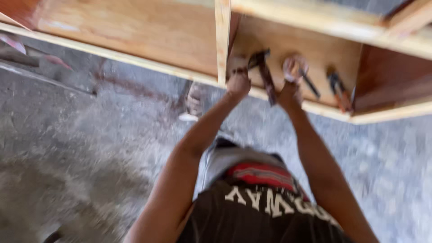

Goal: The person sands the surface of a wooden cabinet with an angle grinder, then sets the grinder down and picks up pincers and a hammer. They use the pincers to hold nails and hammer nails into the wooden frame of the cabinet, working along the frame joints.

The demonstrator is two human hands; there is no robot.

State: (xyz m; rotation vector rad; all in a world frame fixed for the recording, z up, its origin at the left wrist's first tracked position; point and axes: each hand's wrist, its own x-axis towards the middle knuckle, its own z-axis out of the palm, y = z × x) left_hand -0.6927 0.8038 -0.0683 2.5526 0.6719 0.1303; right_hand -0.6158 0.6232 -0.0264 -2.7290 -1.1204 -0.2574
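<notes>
A grey concrete floor fills most of the view, blurred by motion. Across the top lies a large wooden cabinet, its open compartments facing the camera and split by an upright divider. Both arms reach from the bottom edge up to the right-hand compartment. The left hand sits at the compartment's front edge just right of the divider, fingers curled shut on the handle of a hammer, whose dark head points up and right. The right hand is beside it, closed on a dark thin tool; blur hides what kind. Pliers with orange handles lie near the compartment's right wall, apart from both hands.
</notes>
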